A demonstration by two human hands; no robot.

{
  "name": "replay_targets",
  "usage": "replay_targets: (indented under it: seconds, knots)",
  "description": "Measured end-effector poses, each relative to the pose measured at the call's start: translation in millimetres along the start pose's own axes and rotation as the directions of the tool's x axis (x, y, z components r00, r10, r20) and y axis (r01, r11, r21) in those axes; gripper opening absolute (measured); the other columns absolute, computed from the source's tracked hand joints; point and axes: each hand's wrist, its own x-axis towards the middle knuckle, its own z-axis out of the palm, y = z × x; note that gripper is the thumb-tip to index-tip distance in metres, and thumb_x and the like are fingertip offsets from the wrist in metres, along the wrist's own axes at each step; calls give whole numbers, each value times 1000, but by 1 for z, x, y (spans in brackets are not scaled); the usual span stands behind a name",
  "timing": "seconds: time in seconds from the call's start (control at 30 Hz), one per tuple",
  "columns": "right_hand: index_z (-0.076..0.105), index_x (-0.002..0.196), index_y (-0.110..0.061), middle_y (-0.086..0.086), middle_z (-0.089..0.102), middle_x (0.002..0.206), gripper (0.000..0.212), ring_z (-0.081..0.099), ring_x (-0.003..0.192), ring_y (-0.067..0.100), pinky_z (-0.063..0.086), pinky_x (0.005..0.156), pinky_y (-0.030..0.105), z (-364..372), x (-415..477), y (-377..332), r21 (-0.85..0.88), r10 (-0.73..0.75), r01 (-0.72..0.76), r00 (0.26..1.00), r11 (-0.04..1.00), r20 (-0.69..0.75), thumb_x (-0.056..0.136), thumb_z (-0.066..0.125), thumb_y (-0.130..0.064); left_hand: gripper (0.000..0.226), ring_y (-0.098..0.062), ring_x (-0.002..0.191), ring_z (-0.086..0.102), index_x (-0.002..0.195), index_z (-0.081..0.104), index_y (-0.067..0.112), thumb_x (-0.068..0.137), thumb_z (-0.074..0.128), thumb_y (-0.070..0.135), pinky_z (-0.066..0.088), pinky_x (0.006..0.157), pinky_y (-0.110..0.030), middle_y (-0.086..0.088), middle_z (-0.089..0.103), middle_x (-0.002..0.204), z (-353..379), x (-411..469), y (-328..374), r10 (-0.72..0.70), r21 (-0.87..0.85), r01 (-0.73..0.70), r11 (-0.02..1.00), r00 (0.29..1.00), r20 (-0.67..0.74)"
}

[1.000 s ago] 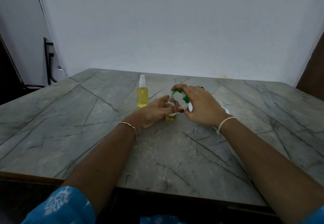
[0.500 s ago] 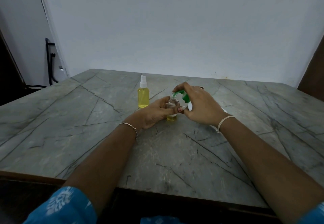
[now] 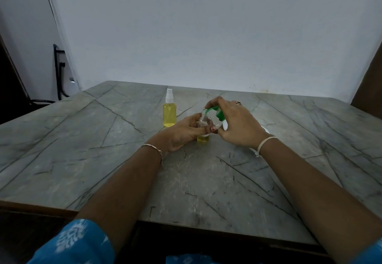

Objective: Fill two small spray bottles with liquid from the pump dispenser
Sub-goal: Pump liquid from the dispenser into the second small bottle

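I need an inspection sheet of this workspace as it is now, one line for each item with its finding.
Surface: grey veined table; no spill seen.
Job's things: capped spray bottle, nearly full of yellow liquid, upright and untouched; open bottle, a little yellow liquid at its bottom; pump dispenser, green spout at the open bottle's mouth, white body mostly hidden.
Clutter: nothing seen.
Hands: left hand grips the open bottle; right hand holds the pump dispenser, fingers over its green head.
Cables: dark cord low by the left wall.
Surroundings: pale wall; black frame at the left.
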Motion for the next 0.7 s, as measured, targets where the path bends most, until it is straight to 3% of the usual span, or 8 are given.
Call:
replay_targets:
  seconds: [0.33,0.53,0.7]
  knots:
    - [34,132,-40,-2,62,118,70,56,96,17,50,89,43,1,-3,2,-59,21,-19,999,998,24,74,70,-23,41,-24,115,57,104,63,23,66,76,27,36,112,-47,-1,68,105,0,-1,1,5,-5,-5,1000,1000,1]
    - [36,129,-37,-4,62,122,67,57,94,16,50,89,44,1,-1,2,-30,14,-13,1000,999,24,74,70,-21,49,-23,117,57,110,60,20,66,79,30,39,111,-42,-3,67,109,-1,0,0,4,-11,-3,1000,1000,7]
    - [40,125,-33,-3,62,120,60,58,97,20,50,88,47,2,2,-1,-21,4,-4,1000,1000,-11,74,69,-20,35,-17,108,59,105,61,20,73,73,21,41,108,-39,2,69,101,1,-1,2,15,-27,-15,1000,1000,9]
